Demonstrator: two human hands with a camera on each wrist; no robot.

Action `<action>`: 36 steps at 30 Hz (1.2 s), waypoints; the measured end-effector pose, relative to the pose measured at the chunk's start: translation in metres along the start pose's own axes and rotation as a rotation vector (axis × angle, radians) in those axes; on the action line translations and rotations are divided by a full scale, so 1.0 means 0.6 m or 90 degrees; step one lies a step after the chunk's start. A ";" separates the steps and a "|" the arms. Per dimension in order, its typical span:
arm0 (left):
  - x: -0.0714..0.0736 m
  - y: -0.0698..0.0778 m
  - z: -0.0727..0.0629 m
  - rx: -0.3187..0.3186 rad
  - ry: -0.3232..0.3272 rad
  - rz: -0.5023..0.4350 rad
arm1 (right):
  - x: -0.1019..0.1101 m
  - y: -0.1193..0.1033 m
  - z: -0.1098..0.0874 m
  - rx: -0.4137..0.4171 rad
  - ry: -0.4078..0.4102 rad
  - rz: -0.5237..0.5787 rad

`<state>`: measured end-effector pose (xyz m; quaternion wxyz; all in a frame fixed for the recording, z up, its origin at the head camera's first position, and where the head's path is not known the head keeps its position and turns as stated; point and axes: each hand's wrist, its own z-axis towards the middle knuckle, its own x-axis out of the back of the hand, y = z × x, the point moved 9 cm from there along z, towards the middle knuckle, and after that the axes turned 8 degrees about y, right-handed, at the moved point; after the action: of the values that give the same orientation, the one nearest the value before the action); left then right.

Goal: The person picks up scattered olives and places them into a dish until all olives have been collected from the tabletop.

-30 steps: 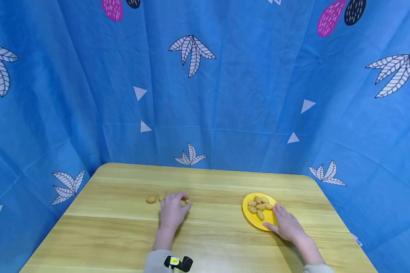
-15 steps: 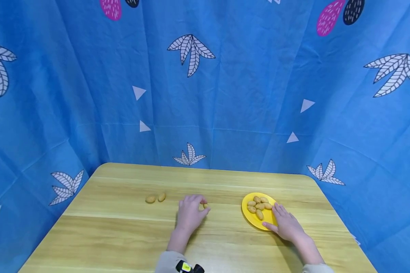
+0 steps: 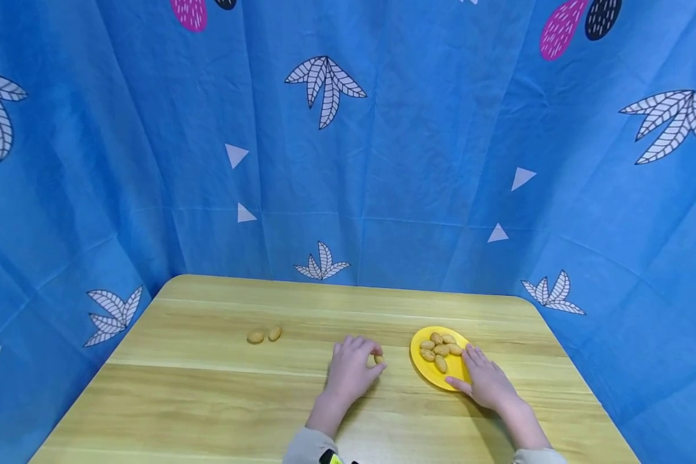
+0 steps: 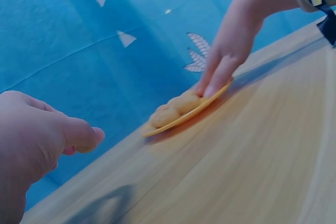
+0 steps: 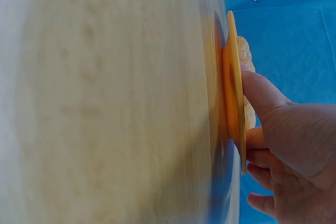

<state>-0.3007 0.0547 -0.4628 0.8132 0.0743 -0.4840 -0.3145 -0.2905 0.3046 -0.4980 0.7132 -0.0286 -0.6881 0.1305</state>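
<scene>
My left hand (image 3: 350,370) is above the table, pinching a small tan oval nut-like piece (image 3: 379,359) between thumb and fingertips. In the left wrist view, the left hand (image 4: 39,142) mostly hides that piece. To the right, a round yellow plate (image 3: 427,377) bears several like pieces (image 3: 441,350). My right hand (image 3: 487,381) rests on the plate's right rim, fingers fairly straight, thumb spread apart. The right wrist view has the thumb of the right hand (image 5: 302,142) against the upper face of the plate (image 5: 234,87).
Two more tan oval pieces (image 3: 265,336) lie side by side on the wooden table (image 3: 180,393), left of my left hand. A blue patterned curtain (image 3: 348,161) hangs behind the table's back edge and along its sides.
My left hand has moved right across the table toward the plate, carrying the pinched oval piece away from the other two. The right hand and the plate have stayed in place.
</scene>
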 end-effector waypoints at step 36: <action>-0.110 0.154 0.052 -0.207 -0.019 0.037 | 0.000 0.004 0.003 0.011 0.019 -0.007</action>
<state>-0.3082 0.1719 -0.4560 0.8160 -0.0768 -0.4405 -0.3663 -0.2927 0.3069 -0.4982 0.7244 -0.0206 -0.6763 0.1322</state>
